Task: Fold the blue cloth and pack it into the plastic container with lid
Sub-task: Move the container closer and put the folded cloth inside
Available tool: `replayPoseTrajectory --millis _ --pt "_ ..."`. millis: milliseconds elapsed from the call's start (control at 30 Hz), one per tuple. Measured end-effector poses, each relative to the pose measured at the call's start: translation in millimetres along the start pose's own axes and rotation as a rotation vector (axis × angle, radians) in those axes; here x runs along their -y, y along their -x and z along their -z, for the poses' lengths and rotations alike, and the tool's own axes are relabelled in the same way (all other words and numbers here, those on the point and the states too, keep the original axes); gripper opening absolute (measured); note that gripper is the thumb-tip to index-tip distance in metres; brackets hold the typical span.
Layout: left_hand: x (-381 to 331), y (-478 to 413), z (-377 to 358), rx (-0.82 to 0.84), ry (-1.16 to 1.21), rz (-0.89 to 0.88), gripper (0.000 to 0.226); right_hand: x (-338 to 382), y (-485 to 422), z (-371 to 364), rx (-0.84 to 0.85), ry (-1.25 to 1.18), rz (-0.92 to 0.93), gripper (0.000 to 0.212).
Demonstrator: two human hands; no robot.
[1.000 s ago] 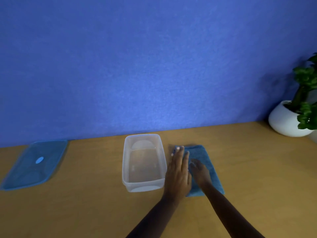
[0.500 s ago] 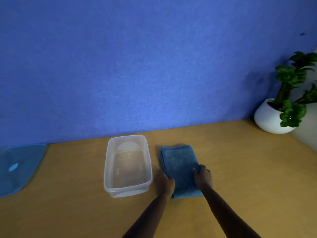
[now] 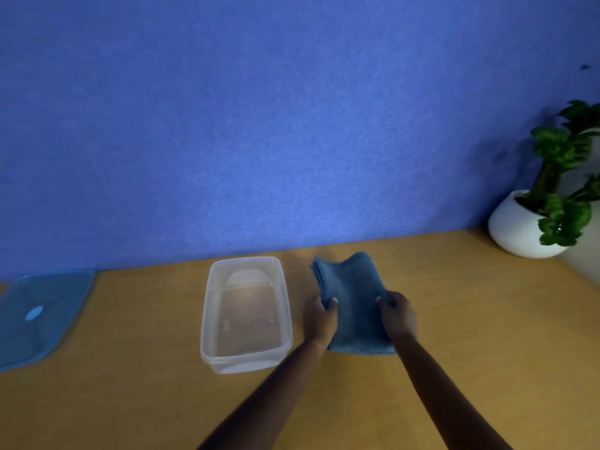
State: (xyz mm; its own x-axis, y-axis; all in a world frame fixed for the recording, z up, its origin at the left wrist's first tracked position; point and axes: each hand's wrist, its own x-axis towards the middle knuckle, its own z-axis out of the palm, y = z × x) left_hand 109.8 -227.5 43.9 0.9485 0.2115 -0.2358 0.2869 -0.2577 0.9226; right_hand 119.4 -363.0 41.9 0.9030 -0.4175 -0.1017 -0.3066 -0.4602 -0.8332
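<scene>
The folded blue cloth (image 3: pixel 352 303) is a narrow stacked rectangle just right of the clear plastic container (image 3: pixel 246 315). My left hand (image 3: pixel 319 315) grips its left edge and my right hand (image 3: pixel 397 311) grips its right edge, thumbs on top. The cloth's far end bows upward, lifted off the wooden table (image 3: pixel 470 319). The container stands open with nothing in it. Its blue lid (image 3: pixel 42 315) lies flat at the far left of the table.
A blue wall (image 3: pixel 259 125) runs along the back of the table. A white pot with a green plant (image 3: pixel 532 225) stands at the back right corner.
My hands went from pressing flat on the cloth to gripping its two side edges. The cloth's far end has risen and bowed. The camera view has shifted.
</scene>
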Motion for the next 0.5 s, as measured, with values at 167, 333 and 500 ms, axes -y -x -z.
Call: replayPoseTrajectory --millis 167,333,500 --pt "-31.0 -6.6 36.3 -0.119 -0.076 -0.134 0.021 40.2 0.7 -2.6 0.003 -0.075 0.124 0.031" --pt "-34.2 -17.4 89.0 -0.215 -0.098 -0.143 0.028 72.4 14.3 -26.7 0.079 -0.116 0.178 0.039" --pt "-16.0 -17.1 132.9 -0.265 -0.116 -0.125 0.026 88.0 36.5 -64.8 0.184 -0.090 0.186 0.039"
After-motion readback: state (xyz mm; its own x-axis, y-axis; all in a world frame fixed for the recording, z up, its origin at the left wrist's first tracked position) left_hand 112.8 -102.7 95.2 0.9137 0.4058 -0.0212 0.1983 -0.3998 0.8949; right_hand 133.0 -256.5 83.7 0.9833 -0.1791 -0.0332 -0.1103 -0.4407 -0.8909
